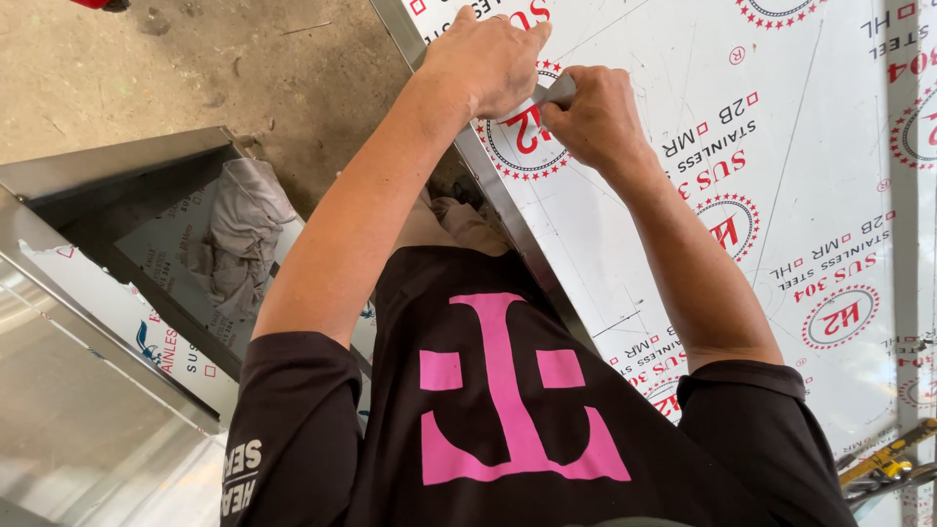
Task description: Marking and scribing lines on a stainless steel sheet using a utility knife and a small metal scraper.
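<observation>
A large metal sheet (pixel 644 39) covered in white protective film with red and black printed marks lies in front of me. My left hand (pixel 488 59) is curled over the sheet's left edge. My right hand (pixel 597 119) is just beside it, fingers pinched. Between the two hands a small grey strip (pixel 559 91) sticks out, gripped by both. I cannot tell whether it is a tool or a piece of film. My black shirt with a pink mark fills the lower middle of the view.
At left stands an open steel box (pixel 117 161) holding a crumpled grey cloth (pixel 242 229). A shiny steel panel (pixel 78 410) is at lower left. Bare concrete floor (pixel 195 68) lies beyond. A yellow-handled tool (pixel 890 457) rests at the lower right.
</observation>
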